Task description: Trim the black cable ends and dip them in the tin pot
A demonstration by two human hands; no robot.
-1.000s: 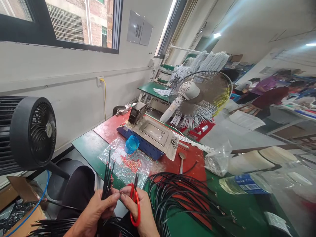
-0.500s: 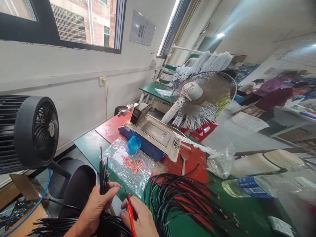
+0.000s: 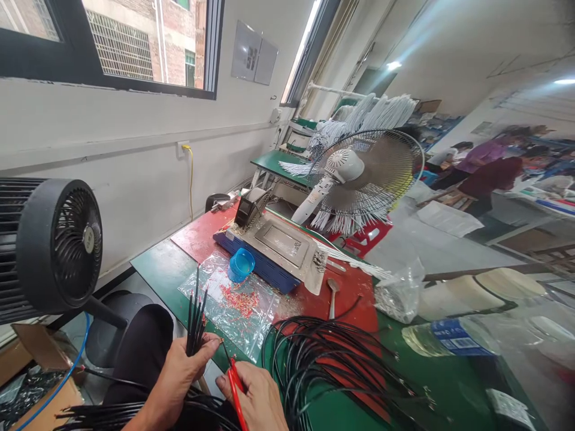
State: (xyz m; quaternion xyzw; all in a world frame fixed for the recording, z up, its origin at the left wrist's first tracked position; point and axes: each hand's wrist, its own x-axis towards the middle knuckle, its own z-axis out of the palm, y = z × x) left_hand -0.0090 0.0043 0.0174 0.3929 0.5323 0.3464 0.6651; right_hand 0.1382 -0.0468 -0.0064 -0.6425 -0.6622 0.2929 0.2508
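Note:
My left hand [image 3: 183,365] is closed around a bundle of black cables [image 3: 196,320], their cut ends pointing up with bits of red at the tips. Its thumb and forefinger pinch one small reddish wire end [image 3: 221,340]. In my right hand [image 3: 260,389] is a red-handled tool [image 3: 236,392] with a thin dark tip; its exact kind is hard to make out. That tip lies close to the pinched end; whether they touch, I cannot tell. More black cables [image 3: 103,414] lie across my lap, below my left wrist.
Red and yellow scraps [image 3: 240,300] lie on a clear plastic bag [image 3: 202,284] beside a blue cup [image 3: 241,264]. A beige-and-blue device [image 3: 283,239], a spoon [image 3: 333,293] and coiled black cables [image 3: 323,359] are on the table. Fans stand left [image 3: 67,239] and beyond [image 3: 359,173].
My left hand and the cable bundle have shifted slightly, the cable ends now leaning more to the right. The tool's tip is closer to the pinched wire end. The view has turned slightly.

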